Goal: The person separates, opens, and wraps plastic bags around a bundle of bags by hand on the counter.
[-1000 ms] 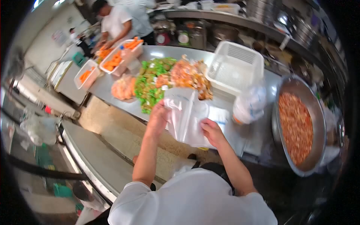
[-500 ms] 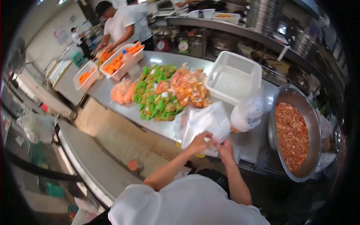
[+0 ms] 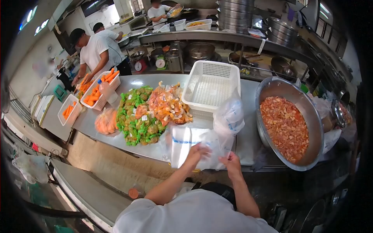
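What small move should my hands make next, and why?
Probably ease the clear thin plastic bag open with your left hand: your right hand appears to pinch its edge, the left is close by, and the bag looks unfilled.

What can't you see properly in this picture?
All in the head view:
Left hand: blurred fingers, so whether it holds the plastic is unclear.
Tub: meat covers its bottom.
White tag: any writing is too small.
White shirt: cut off by the picture's bottom edge.

We see long white ceiling lights (image 3: 41, 26) far left, a pale, flat wall (image 3: 23, 81) below them, a tan floor (image 3: 89, 150) at left, and a long grey metal counter (image 3: 175, 36) on the far side.
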`<state>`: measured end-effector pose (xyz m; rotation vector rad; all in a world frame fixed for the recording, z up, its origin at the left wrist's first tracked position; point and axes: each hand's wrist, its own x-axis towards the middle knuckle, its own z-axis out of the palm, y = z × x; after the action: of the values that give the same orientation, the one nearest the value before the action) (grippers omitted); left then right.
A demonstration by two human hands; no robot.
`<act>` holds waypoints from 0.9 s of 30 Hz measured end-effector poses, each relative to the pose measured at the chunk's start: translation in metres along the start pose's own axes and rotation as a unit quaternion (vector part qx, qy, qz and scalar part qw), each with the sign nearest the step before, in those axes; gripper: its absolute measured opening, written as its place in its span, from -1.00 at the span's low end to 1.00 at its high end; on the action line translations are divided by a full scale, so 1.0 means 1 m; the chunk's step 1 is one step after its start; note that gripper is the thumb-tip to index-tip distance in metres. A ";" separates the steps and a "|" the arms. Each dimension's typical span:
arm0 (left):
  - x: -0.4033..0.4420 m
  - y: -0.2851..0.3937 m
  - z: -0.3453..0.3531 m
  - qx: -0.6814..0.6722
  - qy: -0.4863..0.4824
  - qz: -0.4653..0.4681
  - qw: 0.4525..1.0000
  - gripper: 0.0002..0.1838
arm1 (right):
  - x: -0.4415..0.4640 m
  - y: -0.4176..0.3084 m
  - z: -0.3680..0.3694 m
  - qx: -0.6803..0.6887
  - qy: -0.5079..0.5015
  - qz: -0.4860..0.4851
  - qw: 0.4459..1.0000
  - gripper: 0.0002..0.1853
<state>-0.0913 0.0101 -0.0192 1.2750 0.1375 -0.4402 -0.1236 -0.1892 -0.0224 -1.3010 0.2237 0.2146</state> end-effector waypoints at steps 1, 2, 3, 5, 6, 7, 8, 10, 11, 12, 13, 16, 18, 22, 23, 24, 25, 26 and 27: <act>0.002 0.002 0.004 0.042 -0.011 -0.010 0.999 -0.61 | -0.001 -0.007 0.001 -0.007 -0.007 -0.001 1.000 -0.83; -0.002 0.002 0.007 0.084 -0.020 -0.022 0.996 -0.62 | -0.003 -0.012 0.004 -0.013 -0.015 0.001 1.000 -0.85; -0.004 0.005 0.009 0.126 -0.028 -0.032 0.991 -0.64 | -0.003 -0.016 0.007 -0.017 -0.024 0.002 1.000 -0.86; 0.003 -0.008 0.004 0.107 -0.069 -0.001 0.992 -0.58 | -0.002 -0.018 0.012 -0.198 -0.058 -0.006 0.978 -0.83; 0.010 -0.009 -0.005 0.052 -0.044 -0.013 0.998 -0.57 | -0.005 -0.019 0.012 -0.285 -0.071 -0.004 0.956 -0.81; 0.013 -0.009 -0.011 -0.002 -0.021 -0.033 0.999 -0.56 | 0.005 -0.010 0.003 -0.282 -0.007 -0.108 0.953 -0.78; 0.006 -0.005 -0.021 -0.163 -0.042 -0.042 0.985 -0.60 | 0.010 0.000 -0.009 -0.279 0.066 -0.201 0.937 -0.76; -0.015 0.036 -0.015 -0.329 -0.066 -0.059 0.940 -0.69 | 0.017 -0.024 -0.033 -0.195 0.193 -0.194 0.942 -0.75; -0.041 0.069 0.003 -0.338 -0.072 -0.066 0.936 -0.73 | 0.024 -0.031 -0.048 -0.170 0.205 -0.202 0.943 -0.77; -0.047 0.077 0.006 -0.294 -0.070 -0.021 0.953 -0.75 | 0.031 -0.036 -0.059 -0.145 0.212 -0.213 0.943 -0.79; -0.051 0.081 0.005 -0.254 -0.066 0.030 0.964 -0.77 | 0.026 -0.051 -0.061 -0.125 0.203 -0.198 0.951 -0.80; -0.038 0.106 -0.043 -0.323 0.066 0.190 0.925 -0.79 | 0.011 -0.086 -0.067 -0.105 0.166 -0.168 0.966 -0.82; -0.046 0.126 -0.039 -0.150 0.273 0.371 0.875 -0.81 | 0.005 -0.085 -0.077 -0.113 0.188 -0.166 0.961 -0.83; -0.043 0.088 -0.037 0.234 0.353 0.338 0.840 -0.77 | 0.002 -0.033 -0.103 -0.099 0.180 -0.097 0.974 -0.85; -0.030 0.063 -0.044 0.270 0.231 0.290 0.889 -0.78 | 0.003 -0.015 -0.106 -0.097 0.163 -0.064 0.980 -0.85; -0.027 0.055 -0.030 0.330 0.142 0.189 0.914 -0.81 | 0.000 -0.006 -0.104 -0.106 0.150 -0.035 0.982 -0.84; -0.009 0.017 -0.032 0.287 0.064 0.171 0.940 -0.81 | -0.003 0.000 -0.100 -0.114 0.136 -0.005 0.984 -0.83; 0.002 -0.015 -0.023 0.191 0.049 0.127 0.972 -0.76 | -0.004 0.006 -0.094 -0.096 0.113 0.002 0.989 -0.83; -0.007 -0.016 -0.001 0.176 0.053 0.042 0.982 -0.69 | -0.005 0.012 -0.085 -0.077 0.090 0.010 0.993 -0.83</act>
<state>-0.1044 0.0087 -0.0314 1.6464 0.0961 -0.3319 -0.1350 -0.2682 -0.0534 -1.4731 0.3798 0.1335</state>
